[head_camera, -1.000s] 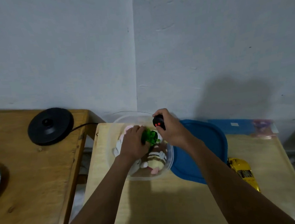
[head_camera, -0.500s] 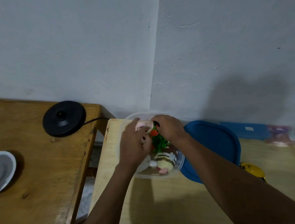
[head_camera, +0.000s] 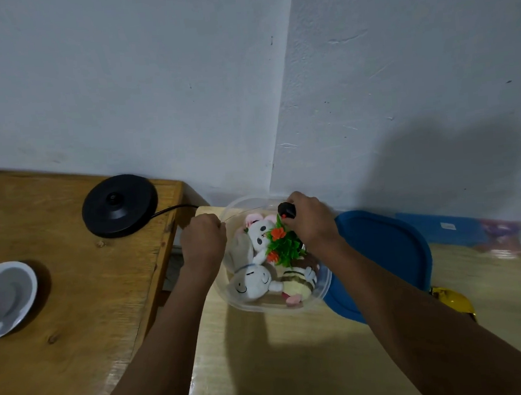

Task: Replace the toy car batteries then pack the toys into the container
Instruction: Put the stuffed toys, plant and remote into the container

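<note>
Gripping a small black remote control (head_camera: 286, 210) with red buttons, the right hand (head_camera: 309, 221) holds it over the far rim of the clear plastic container (head_camera: 272, 305); its fingers are curled closed around the device. The left hand (head_camera: 203, 242) sits at the container's left rim with its fingers curled into a loose fist; whether they pinch the rim cannot be told.

The container stands on the light wooden counter (head_camera: 265, 352) near the wall. Inside it lie several soft toys: a white rabbit plush (head_camera: 250, 280) toward the near side, a white panda plush (head_camera: 260, 230) toward the far side, and a striped bee plush (head_camera: 297, 283) at the near right. A green plastic plant with orange flowers (head_camera: 283, 244) rests on top of them, just below the right hand.

A blue lid (head_camera: 385, 250) lies on the counter, just to the right of the container. The yellow toy car (head_camera: 452, 299) sits outside the container, beyond the right forearm, partly hidden by it.

On the darker wooden counter (head_camera: 59, 306) to the left stand a black kettle base (head_camera: 119, 205) and a white dish (head_camera: 8, 298).
</note>
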Tool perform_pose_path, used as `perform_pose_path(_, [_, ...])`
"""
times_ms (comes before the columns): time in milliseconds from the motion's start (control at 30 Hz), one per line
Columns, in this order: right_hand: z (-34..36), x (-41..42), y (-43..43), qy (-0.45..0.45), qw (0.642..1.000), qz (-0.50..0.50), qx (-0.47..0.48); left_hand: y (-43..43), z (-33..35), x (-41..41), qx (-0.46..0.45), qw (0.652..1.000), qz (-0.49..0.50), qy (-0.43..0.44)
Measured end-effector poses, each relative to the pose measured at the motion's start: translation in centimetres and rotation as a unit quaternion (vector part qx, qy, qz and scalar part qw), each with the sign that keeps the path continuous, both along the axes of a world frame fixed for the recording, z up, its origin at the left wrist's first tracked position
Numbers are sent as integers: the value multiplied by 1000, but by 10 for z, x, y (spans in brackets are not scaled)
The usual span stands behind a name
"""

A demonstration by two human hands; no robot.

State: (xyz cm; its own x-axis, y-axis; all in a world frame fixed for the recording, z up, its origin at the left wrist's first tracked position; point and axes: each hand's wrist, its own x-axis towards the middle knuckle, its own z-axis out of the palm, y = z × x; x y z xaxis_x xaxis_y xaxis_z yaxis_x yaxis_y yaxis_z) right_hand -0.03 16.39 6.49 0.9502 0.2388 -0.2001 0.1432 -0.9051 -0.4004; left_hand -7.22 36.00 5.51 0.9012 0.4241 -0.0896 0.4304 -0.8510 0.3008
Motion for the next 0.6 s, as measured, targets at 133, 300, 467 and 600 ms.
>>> perform_pose_path(133, [4, 0, -4, -9, 1000, -17, -16, -5, 0, 2, 89, 996, -29, -3])
perform_pose_path(300, [1, 0, -3, 7, 1000, -3, -1, -22, -8, 2, 164, 985, -61, -10])
perform_pose_path(467, [-6, 3, -1, 30, 999, 38, 2, -25, -29, 2, 199, 977, -53, 47])
perform_pose_path(600, [-7, 3, -2, -37, 996, 50, -60, -21, -36, 3, 215, 970, -42, 104])
